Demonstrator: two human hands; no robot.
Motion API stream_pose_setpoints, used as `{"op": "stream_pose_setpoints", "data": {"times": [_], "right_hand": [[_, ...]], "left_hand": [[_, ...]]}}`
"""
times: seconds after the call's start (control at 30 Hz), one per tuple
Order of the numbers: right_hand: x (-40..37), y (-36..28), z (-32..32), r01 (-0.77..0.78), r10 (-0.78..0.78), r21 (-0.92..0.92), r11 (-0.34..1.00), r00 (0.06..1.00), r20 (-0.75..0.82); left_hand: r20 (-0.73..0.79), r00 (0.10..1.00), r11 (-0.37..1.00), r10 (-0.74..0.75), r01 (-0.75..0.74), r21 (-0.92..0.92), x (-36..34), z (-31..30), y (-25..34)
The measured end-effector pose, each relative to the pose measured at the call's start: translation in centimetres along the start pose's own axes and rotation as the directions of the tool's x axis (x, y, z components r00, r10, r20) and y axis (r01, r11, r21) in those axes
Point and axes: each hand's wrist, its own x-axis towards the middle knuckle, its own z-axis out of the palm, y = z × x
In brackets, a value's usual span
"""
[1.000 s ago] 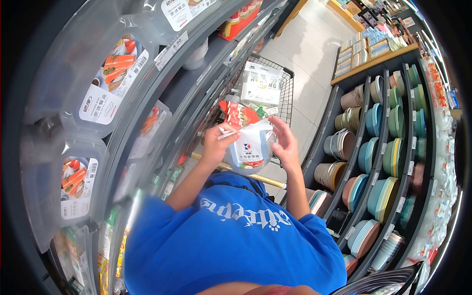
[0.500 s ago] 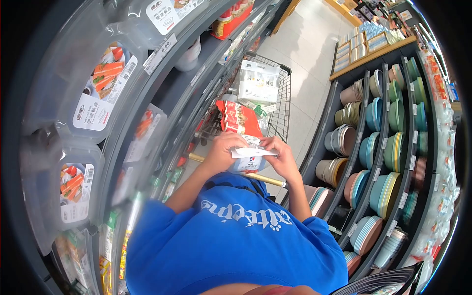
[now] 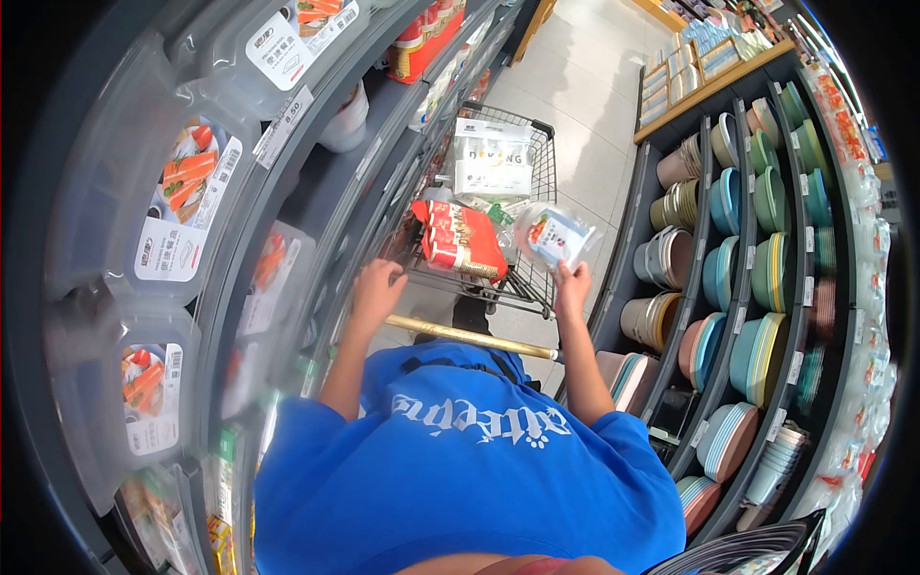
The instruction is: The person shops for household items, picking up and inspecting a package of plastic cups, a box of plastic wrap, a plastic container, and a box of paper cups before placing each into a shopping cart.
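My right hand (image 3: pixel 572 287) pinches the lower edge of a clear plastic package with a white and blue label (image 3: pixel 559 237), held above the right side of the shopping cart (image 3: pixel 542 153). My left hand (image 3: pixel 380 286) is raised near the shelf on the left, its fingers curled, with nothing visible in them. Between the hands, in the cart, lies a red package (image 3: pixel 460 240). Behind it stands a white and clear bag (image 3: pixel 493 158). The cart's gold handle bar (image 3: pixel 470 337) crosses in front of my body, touched by neither hand.
On the left, shelves hold clear food boxes (image 3: pixel 182 196), a red pack (image 3: pixel 426 40) and a white cup (image 3: pixel 345 120). The right shelves carry stacked bowls (image 3: pixel 757 359) and pots (image 3: pixel 650 318). Tiled floor (image 3: pixel 565 86) runs ahead between them.
My hands have moved apart. The clear package has gone from between both hands to my right hand alone, out to the right. My left hand has let go and moved left.
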Motion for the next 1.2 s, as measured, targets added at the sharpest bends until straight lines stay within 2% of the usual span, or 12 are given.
{"op": "stream_pose_setpoints", "data": {"times": [0.07, 0.23, 0.4, 0.53, 0.67, 0.77, 0.8, 0.9, 0.93, 0.97, 1.07, 1.2], "right_hand": [[-0.9, 1.8, 1.1, -0.094, 0.099, 0.139, 0.986, 0.995, -0.030], [-1.0, 4.2, 1.9, -0.152, 0.175, 0.175, 0.973, 0.977, -0.125], [0.6, 4.5, 2.0, -0.217, 0.239, 0.195, 0.957, 0.966, -0.100], [2.4, 3.8, 4.5, -0.220, 0.221, 0.062, 0.974, 0.975, -0.016], [3.5, 1.4, 7.6, -0.123, 0.107, 0.179, 0.976, 0.990, 0.092], [4.0, 1.4, 8.5, -0.243, 0.169, 0.357, 0.902, 0.959, 0.226], [3.2, 1.4, 8.6, -0.271, 0.200, 0.304, 0.913, 0.948, 0.246], [2.0, 6.0, 6.9, -0.203, 0.279, -0.293, 0.934, 0.928, 0.246], [1.0, 7.4, 5.5, 0.053, 0.173, -0.598, 0.800, 0.934, 0.314], [0.1, 8.3, 4.2, 0.306, 0.096, -0.795, 0.525, 0.906, 0.412], [-2.1, 8.3, 2.0, 0.493, -0.005, -0.721, 0.487, 0.827, 0.562], [-3.8, 6.8, -4.4, 0.470, -0.215, -0.779, 0.414, 0.882, 0.419]], "left_hand": [[0.004, 0.999, 0.995, -0.039, 0.039, 0.093, -0.7, 1.2, -0.6], [-0.007, 1.000, 0.937, -0.009, 0.011, 0.350, -2.7, 4.3, -3.0], [0.017, 0.999, 0.932, -0.044, 0.035, 0.360, -2.6, 3.7, -2.1], [-0.071, 0.997, 0.943, -0.014, 0.037, 0.331, -1.7, 4.2, -3.1], [-0.150, 0.988, 0.943, -0.021, 0.070, 0.326, -1.6, 4.7, -2.8], [-0.160, 0.987, 0.938, -0.022, 0.076, 0.339, -1.6, 4.8, -2.8], [-0.136, 0.989, 0.940, -0.053, 0.096, 0.329, -1.5, 4.6, -2.6], [-0.118, 0.991, 0.938, -0.063, 0.099, 0.332, -1.5, 4.5, -2.6], [-0.114, 0.991, 0.936, -0.066, 0.101, 0.336, -1.6, 4.5, -2.6], [-0.111, 0.991, 0.935, -0.071, 0.105, 0.339, -1.6, 4.6, -2.7], [-0.174, 0.984, 0.948, -0.031, 0.085, 0.308, -1.8, 4.9, -3.1], [-0.227, 0.974, 0.957, 0.014, 0.052, 0.285, -1.7, 5.3, -3.7]]}}
